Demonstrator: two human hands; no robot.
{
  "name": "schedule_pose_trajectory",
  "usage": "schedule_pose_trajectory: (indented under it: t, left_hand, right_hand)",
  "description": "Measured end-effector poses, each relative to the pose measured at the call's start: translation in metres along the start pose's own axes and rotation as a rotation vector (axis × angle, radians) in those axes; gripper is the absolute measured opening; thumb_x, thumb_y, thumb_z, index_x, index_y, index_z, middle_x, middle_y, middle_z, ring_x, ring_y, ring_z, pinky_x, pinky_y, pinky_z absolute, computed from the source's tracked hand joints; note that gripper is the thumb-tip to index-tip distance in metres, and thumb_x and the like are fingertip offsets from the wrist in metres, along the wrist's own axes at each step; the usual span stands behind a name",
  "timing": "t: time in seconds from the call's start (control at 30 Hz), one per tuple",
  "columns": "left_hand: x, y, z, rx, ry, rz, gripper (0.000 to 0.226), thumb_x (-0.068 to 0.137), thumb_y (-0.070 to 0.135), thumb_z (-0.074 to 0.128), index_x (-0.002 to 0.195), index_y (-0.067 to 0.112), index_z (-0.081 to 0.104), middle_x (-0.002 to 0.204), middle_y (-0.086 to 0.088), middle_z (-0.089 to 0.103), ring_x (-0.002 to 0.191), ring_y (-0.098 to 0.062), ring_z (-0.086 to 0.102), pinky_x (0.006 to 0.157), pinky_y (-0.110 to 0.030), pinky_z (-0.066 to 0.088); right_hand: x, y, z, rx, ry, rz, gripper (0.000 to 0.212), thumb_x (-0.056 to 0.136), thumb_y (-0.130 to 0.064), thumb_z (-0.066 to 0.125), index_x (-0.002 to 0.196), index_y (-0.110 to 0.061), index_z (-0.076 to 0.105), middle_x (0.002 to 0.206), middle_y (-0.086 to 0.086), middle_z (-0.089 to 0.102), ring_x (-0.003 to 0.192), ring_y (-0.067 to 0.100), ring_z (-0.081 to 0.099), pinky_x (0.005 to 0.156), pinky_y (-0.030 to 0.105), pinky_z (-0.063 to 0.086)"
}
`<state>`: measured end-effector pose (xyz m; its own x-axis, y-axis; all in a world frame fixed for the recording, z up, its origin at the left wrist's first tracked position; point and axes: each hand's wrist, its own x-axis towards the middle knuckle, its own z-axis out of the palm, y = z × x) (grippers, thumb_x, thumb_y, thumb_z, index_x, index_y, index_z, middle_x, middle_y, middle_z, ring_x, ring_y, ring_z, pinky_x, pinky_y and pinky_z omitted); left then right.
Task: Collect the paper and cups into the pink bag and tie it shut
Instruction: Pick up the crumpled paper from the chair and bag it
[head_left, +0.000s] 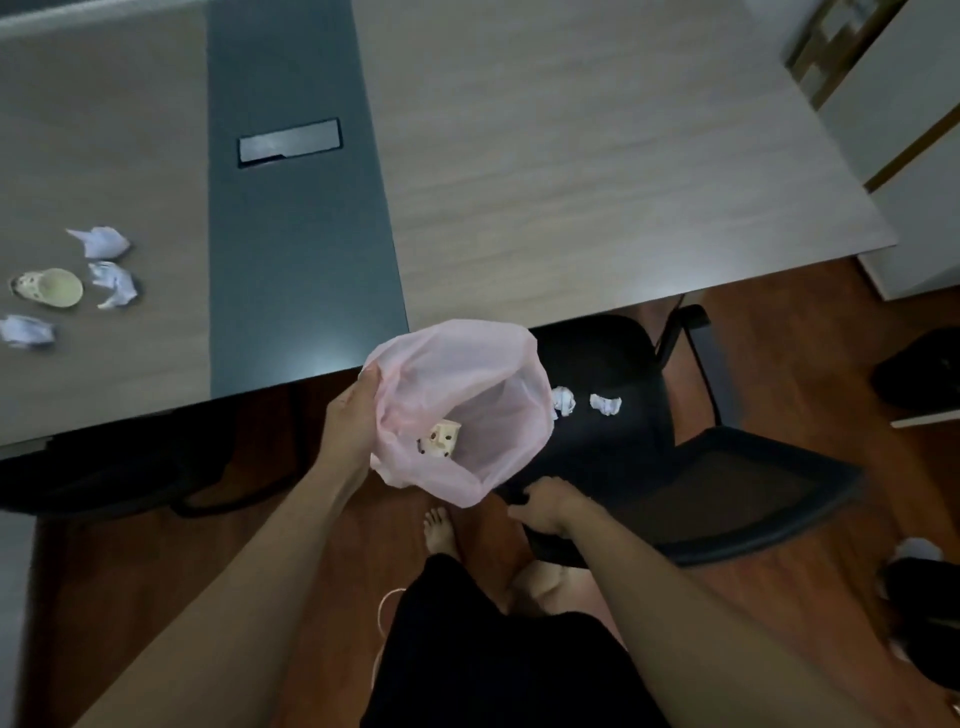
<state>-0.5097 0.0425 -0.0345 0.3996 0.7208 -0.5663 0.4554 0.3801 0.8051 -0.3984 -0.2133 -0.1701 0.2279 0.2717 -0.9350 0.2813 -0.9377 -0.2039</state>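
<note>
My left hand (349, 415) grips the left rim of the open pink bag (483, 374), which hangs in front of the table edge. A crumpled patterned cup (441, 439) lies inside the bag. Two crumpled paper balls (563, 400) (605, 404) sit on the black chair seat just right of the bag. My right hand (545, 504) curls over the near edge of the black chair (623, 457), below the bag. On the table at far left lie three paper balls (101, 241) (114, 285) (28, 331) and a cup (49, 287) on its side.
The wooden table (571, 182) has a dark centre strip with a cable hatch (289, 141). A white cabinet (914, 218) stands at the right. Dark items (919, 369) lie on the wooden floor at right. My bare foot (439, 530) is under the bag.
</note>
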Motion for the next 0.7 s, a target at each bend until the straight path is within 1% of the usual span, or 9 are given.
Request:
schedule_pose_trajectory:
  t: [0.07,0.13,0.23,0.33,0.43,0.53,0.6,0.63,0.7]
  left_hand:
    - [-0.002,-0.004,0.001,-0.008,-0.013,0.0,0.037,0.106,0.05,0.061,0.113,0.02,0.082,0.106,-0.002,0.085,0.105,-0.023,0.08,0.092,-0.04,0.062]
    - [-0.003,-0.01,0.004,0.008,-0.055,0.0,0.039,0.107,0.05,0.059,0.118,0.02,0.081,0.109,-0.003,0.084,0.106,-0.023,0.08,0.094,-0.041,0.063]
    - [-0.003,-0.019,0.012,0.019,-0.074,-0.023,0.034,0.109,0.046,0.057,0.113,0.022,0.082,0.106,-0.003,0.085,0.106,-0.025,0.08,0.094,-0.041,0.062]
    - [-0.003,-0.027,0.023,0.05,-0.112,-0.06,0.035,0.109,0.048,0.056,0.111,0.024,0.081,0.105,-0.003,0.084,0.104,-0.025,0.079,0.09,-0.039,0.063]
    - [-0.003,-0.031,0.032,0.074,-0.137,-0.091,0.034,0.109,0.049,0.055,0.106,0.026,0.079,0.101,-0.003,0.083,0.099,-0.023,0.079,0.084,-0.037,0.062]
    - [0.005,-0.036,0.036,0.109,-0.185,-0.096,0.04,0.107,0.056,0.055,0.11,0.026,0.081,0.103,-0.001,0.085,0.101,-0.023,0.08,0.092,-0.045,0.063]
    - [0.012,-0.036,0.04,0.152,-0.225,-0.098,0.044,0.107,0.059,0.054,0.114,0.025,0.081,0.102,0.0,0.085,0.1,-0.022,0.081,0.089,-0.043,0.066]
    - [0.016,-0.035,0.042,0.191,-0.242,-0.088,0.043,0.107,0.059,0.054,0.116,0.025,0.079,0.101,-0.001,0.084,0.1,-0.022,0.081,0.084,-0.038,0.067]
    - [0.02,-0.031,0.05,0.25,-0.278,-0.06,0.042,0.109,0.056,0.052,0.117,0.024,0.078,0.101,-0.001,0.083,0.101,-0.022,0.08,0.079,-0.031,0.067]
  right_hand:
    - [-0.005,0.009,0.007,-0.05,-0.012,0.007,0.087,0.079,-0.078,0.055,0.144,-0.021,0.067,0.155,0.013,0.058,0.139,0.041,0.056,0.119,0.061,0.046]
    - [-0.017,0.016,0.015,-0.105,-0.034,0.022,0.09,0.082,-0.078,0.057,0.152,-0.021,0.061,0.157,0.011,0.055,0.139,0.039,0.056,0.118,0.059,0.047]
    - [-0.042,0.029,0.019,-0.208,-0.074,0.05,0.086,0.092,-0.07,0.064,0.159,-0.017,0.055,0.157,0.011,0.055,0.138,0.033,0.058,0.114,0.048,0.053]
    - [-0.05,0.049,0.022,-0.278,-0.154,0.046,0.077,0.098,-0.064,0.064,0.153,-0.01,0.061,0.154,0.012,0.06,0.129,0.031,0.062,0.109,0.041,0.054]
    - [-0.06,0.06,0.008,-0.161,-0.152,0.095,0.076,0.095,-0.068,0.064,0.146,-0.012,0.067,0.147,0.011,0.067,0.119,0.028,0.064,0.095,0.036,0.053]
    - [-0.07,0.057,-0.018,0.296,-0.14,0.09,0.08,0.1,-0.072,0.063,0.155,-0.014,0.058,0.153,0.011,0.064,0.122,0.025,0.065,0.082,0.032,0.053]
    - [-0.067,0.053,-0.027,0.83,-0.127,0.072,0.093,0.097,-0.071,0.07,0.17,-0.022,0.038,0.167,0.007,0.052,0.141,0.029,0.056,0.104,0.043,0.054]
    - [-0.061,0.053,-0.029,1.03,-0.091,0.063,0.097,0.093,-0.072,0.074,0.17,-0.027,0.037,0.168,0.005,0.05,0.15,0.03,0.051,0.117,0.053,0.048]
    - [-0.045,0.046,-0.035,1.271,-0.021,0.041,0.091,0.09,-0.073,0.077,0.163,-0.027,0.047,0.159,0.004,0.056,0.152,0.029,0.048,0.122,0.062,0.042]
